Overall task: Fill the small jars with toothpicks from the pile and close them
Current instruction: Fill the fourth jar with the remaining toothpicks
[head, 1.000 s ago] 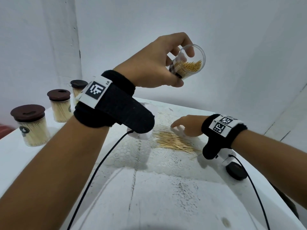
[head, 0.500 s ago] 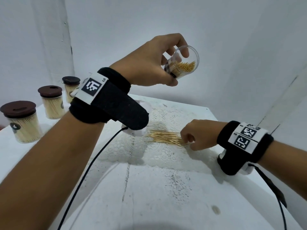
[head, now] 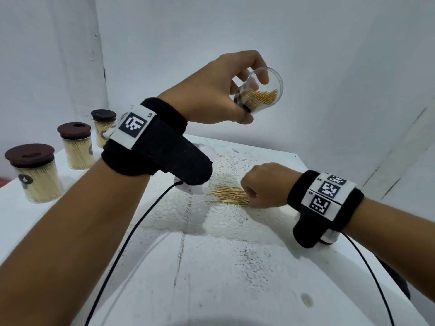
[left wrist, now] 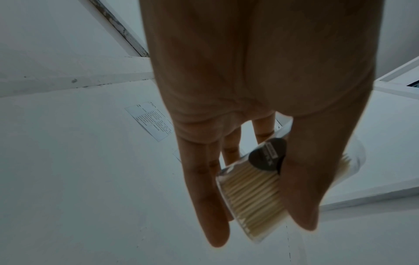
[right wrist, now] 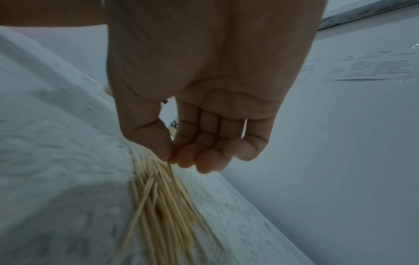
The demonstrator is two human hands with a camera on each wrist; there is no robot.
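From the head view, my left hand point(head: 211, 90) gripped the open clear jar point(head: 261, 92) in the air, its long axis tipped and its mouth facing right and up, away from the fingers. My right hand point(head: 263, 189) curled on the toothpick pile point(head: 229, 196).

The left wrist view showed the toothpicks point(left wrist: 251, 197) packed lengthwise along the jar, between thumb and fingers.

In the right wrist view, thumb and fingertips point(right wrist: 186, 157) pinched the sticks' near ends. I judged it best to keep the bundle parallel and feed it in endwise.
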